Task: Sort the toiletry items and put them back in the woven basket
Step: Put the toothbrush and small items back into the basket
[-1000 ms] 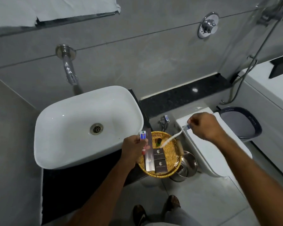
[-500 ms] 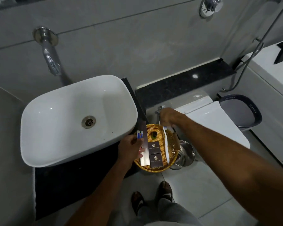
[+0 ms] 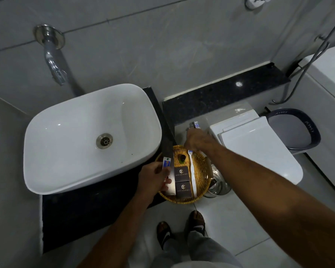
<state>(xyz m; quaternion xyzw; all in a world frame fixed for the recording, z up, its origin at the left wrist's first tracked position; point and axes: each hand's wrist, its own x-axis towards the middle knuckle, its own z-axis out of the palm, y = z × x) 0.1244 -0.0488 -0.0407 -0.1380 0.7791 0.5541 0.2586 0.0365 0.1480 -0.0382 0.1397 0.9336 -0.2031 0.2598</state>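
Everything here I place against the woven basket (image 3: 184,199), which sits at the right-hand edge of the dark counter (image 3: 97,207), just right of the white basin (image 3: 75,136).

My left hand (image 3: 153,178) is at the basket's left rim. Its fingers are curled around a small blue-and-white tube (image 3: 166,162), which stands up out of my grip just left of the basket; I judge I keep it there, close by, so it can go in next. Whether the same fingers also pinch the long pale sachet (image 3: 171,187) lying along the basket's left side, I cannot tell.

Inside the basket, two dark boxes (image 3: 181,174) lie one behind the other down the middle, squared up so they take little room. A small dark bottle (image 3: 182,158) stands at the far side, beyond the boxes. Right of the boxes the white toothbrush (image 3: 192,175) lies lengthwise, parallel to them, which leaves the row tidy.

My right hand (image 3: 196,141) is over the basket's far rim, at the toothbrush's far end. The fingers are turned under and hidden from me, so I cannot tell whether they grip the brush or have let go.

Beyond the basket's right rim, lower down, a steel bin (image 3: 219,182) stands on the floor.
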